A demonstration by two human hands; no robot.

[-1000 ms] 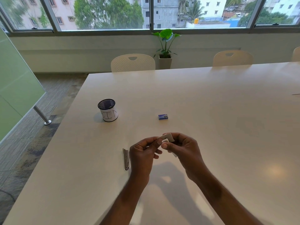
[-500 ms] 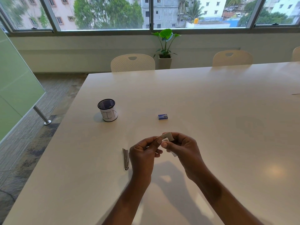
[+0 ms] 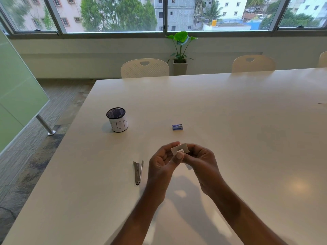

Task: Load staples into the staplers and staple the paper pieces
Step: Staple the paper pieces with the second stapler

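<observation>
Both hands meet above the near middle of the white table point(image 3: 230, 121) around small white paper pieces point(image 3: 180, 148). My left hand point(image 3: 161, 165) pinches them between thumb and fingertips from the left. My right hand point(image 3: 201, 162) grips them from the right, and part of the paper pokes out below its fingers. A metal stapler point(image 3: 138, 172) lies flat on the table just left of my left hand, untouched. A small blue staple box point(image 3: 177, 127) sits farther back, beyond both hands.
A black mesh cup point(image 3: 117, 122) wrapped in white paper stands at the back left of the table. White chairs point(image 3: 145, 68) line the far edge, with a potted plant point(image 3: 180, 50) behind. The table's left edge drops to the floor.
The paper pieces have turned slightly between my fingertips, showing more of their flat face. Hands stay in the same place; stapler and box have not moved.
</observation>
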